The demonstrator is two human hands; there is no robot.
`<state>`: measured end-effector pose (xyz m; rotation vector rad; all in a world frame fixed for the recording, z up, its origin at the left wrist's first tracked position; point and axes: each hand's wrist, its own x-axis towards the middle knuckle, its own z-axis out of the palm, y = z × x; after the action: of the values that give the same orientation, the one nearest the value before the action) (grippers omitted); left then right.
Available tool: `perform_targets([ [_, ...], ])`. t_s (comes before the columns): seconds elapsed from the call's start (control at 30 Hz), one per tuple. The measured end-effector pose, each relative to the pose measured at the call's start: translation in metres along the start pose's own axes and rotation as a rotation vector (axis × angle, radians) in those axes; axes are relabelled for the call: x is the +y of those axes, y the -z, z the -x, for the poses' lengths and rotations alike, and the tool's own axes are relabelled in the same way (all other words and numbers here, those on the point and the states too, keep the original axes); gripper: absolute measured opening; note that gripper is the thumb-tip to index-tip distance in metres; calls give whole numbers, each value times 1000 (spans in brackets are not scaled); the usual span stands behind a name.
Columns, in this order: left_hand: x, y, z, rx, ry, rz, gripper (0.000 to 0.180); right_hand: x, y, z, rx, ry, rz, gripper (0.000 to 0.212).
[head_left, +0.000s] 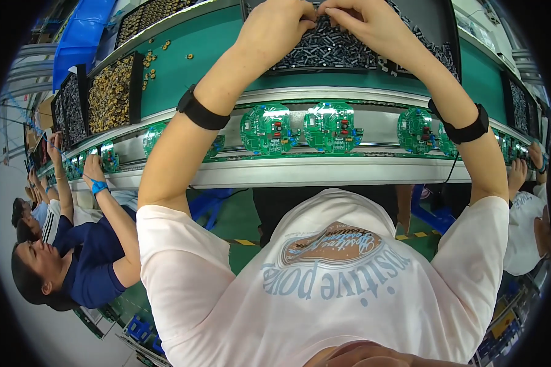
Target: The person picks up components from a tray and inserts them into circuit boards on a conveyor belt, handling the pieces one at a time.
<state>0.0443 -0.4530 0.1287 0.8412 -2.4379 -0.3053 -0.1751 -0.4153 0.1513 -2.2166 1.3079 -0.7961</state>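
"Green bench (187, 82): what's done?"
"Left hand (295, 14) and right hand (352, 14) curl partly closed, any hold unclear, above loose, unplaced dark parts (330, 55); boards (267, 129) on the hands' near side look part-filled."

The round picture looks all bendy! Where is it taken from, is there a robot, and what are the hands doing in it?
There's no robot, just a person. A wide fisheye camera on their head looks down, so straight edges look curved. A black band circles each forearm. The left hand and right hand come close together over a black tray with lots of small dark parts. Anything they hold is too small to tell. Closer to the body, roundish green circuit boards line up beside a pale rail. The worker in dark blue is somebody else.
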Motion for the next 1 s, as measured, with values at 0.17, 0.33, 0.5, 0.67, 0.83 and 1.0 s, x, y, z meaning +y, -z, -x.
perform_targets([
  [0.17,15,11,-2,50,-6,11,11,25,0,7,-176,-39,-710,24],
  [0.33,30,28,10,141,8,117,9,-11,14,40,-148,-157,-1036,21],
  [0.5,55,50,31,16,223,252,10,-55,24,88,28,-527,-878,16],
  [0.67,46,50,67,22,288,517,9,-57,-6,137,30,-404,-596,23],
  [0.83,45,50,92,-52,306,553,14,-66,-50,136,123,-230,-66,12],
  [1.0,43,49,113,-141,524,624,18,-48,-70,132,201,-271,-55,9],
])
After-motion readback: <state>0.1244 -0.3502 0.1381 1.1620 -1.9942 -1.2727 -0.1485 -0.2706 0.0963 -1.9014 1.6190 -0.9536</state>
